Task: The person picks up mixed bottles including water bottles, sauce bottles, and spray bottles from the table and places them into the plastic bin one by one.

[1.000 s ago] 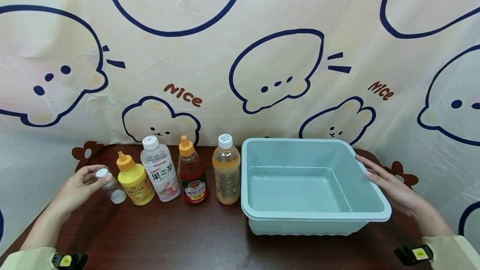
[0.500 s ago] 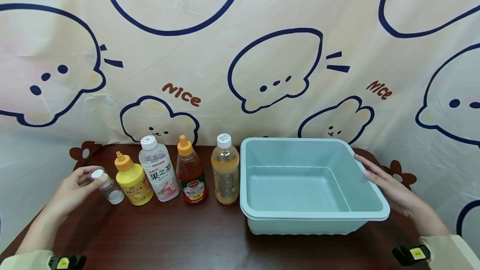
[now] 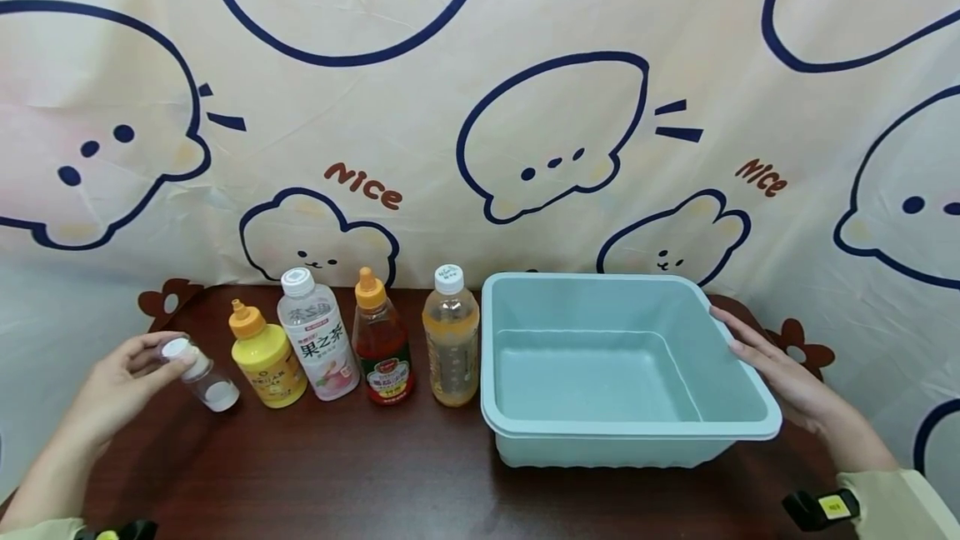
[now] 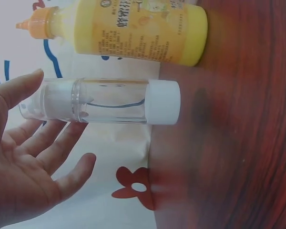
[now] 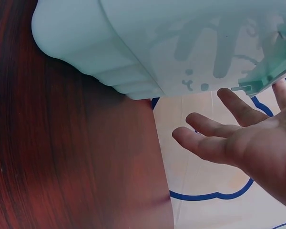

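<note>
My left hand (image 3: 120, 386) pinches a small clear bottle (image 3: 201, 377) near its white top, between thumb and fingers. The bottle leans toward that hand. Close up in the left wrist view, the clear bottle (image 4: 117, 101) shows a white disc-like end beyond the fingers. Beside it stands a yellow squeeze bottle (image 3: 272, 365) with an orange nozzle cap. At the far side, my right hand (image 3: 783, 377) touches the right rim of a pale blue-green plastic basin (image 3: 600, 429) with extended fingers. The right wrist view shows the right hand (image 5: 243, 138) with fingers spread beside the basin's outer wall (image 5: 124, 43).
Right of the yellow bottle stand a pink-labelled drink bottle (image 3: 322, 340), a red sauce bottle (image 3: 384, 348) with an orange cap, and a white-capped bottle (image 3: 452, 340) close to the basin. All rest on a dark wood table (image 3: 360, 473). A printed cloth (image 3: 420, 123) hangs behind.
My left hand has moved left with the clear bottle, which now leans more and stands farther from the yellow bottle. My right hand stays at the basin rim.
</note>
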The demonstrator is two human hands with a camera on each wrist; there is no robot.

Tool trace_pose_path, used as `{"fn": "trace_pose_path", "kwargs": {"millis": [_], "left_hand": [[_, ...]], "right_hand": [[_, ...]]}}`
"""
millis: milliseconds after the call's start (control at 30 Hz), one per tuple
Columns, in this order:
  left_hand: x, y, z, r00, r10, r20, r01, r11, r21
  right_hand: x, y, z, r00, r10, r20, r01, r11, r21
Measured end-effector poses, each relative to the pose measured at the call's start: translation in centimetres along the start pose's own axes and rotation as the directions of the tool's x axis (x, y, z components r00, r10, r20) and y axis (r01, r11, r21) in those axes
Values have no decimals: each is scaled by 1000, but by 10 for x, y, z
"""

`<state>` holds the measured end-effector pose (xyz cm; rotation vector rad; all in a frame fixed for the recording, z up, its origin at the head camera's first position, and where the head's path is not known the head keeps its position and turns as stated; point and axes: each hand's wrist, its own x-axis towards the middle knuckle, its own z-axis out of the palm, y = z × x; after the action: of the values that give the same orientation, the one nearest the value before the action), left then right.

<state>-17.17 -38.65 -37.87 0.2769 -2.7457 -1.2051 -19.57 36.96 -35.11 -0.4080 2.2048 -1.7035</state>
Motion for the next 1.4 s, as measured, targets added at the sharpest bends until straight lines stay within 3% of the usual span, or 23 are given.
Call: {"fn": "trace_pose_path", "kwargs": {"millis": [300,533,667,867,1067,1167,1300,1400], "left_hand": [[-17,24,-3,992,-43,-122,37,998,-49],[-28,38,-12,972,-55,-230,26,992,-125],[-36,51,-17,956,-4,-293,-66,972,-226],[-44,70,-21,934,79,-347,-202,922,-332],[-47,80,-23,923,137,-361,-277,887,-370],[-48,83,-22,919,168,-357,-316,854,-413],[-50,89,-21,913,183,-364,-330,857,-396],[-51,93,-19,912,186,-366,-320,880,-350]], "right_hand": [[-1,0,0,1000,-1,3,1,1000,16],[-1,-1,1,1000,6,3,-6,1000,8],[0,-2,2,1000,15,1,-15,1000,16],[0,-3,2,1000,28,-11,-28,999,22],[0,-3,2,1000,25,-6,-25,999,35],[0,-3,3,1000,24,-13,-24,999,42],[-1,-2,3,999,22,-24,-21,998,54],[-1,-2,4,1000,14,-21,-13,998,69]]}}
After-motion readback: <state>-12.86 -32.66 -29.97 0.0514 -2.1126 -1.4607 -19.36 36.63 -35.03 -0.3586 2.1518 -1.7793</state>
